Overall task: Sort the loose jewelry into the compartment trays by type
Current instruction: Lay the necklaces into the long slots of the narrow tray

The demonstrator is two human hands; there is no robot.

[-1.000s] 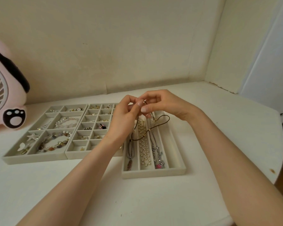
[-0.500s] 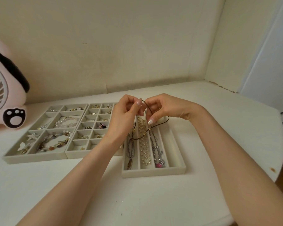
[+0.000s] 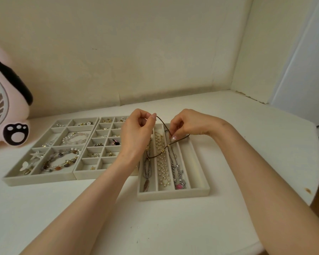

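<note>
White table (image 3: pixel 155 227), cream wall (image 3: pixel 136 52): a cord (image 3: pixel 163 123) is being pinched by the left hand (image 3: pixel 136 131) and right hand (image 3: pixel 190 122) over a necklace-filled tray (image 3: pixel 173 196).

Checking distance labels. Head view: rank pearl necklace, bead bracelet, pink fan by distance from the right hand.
1. Pearl necklace, in the long tray just below the right hand, which pinches the brown cord necklace.
2. Bead bracelet, front compartment of the far-left tray.
3. Pink fan, far left by the wall.
</note>
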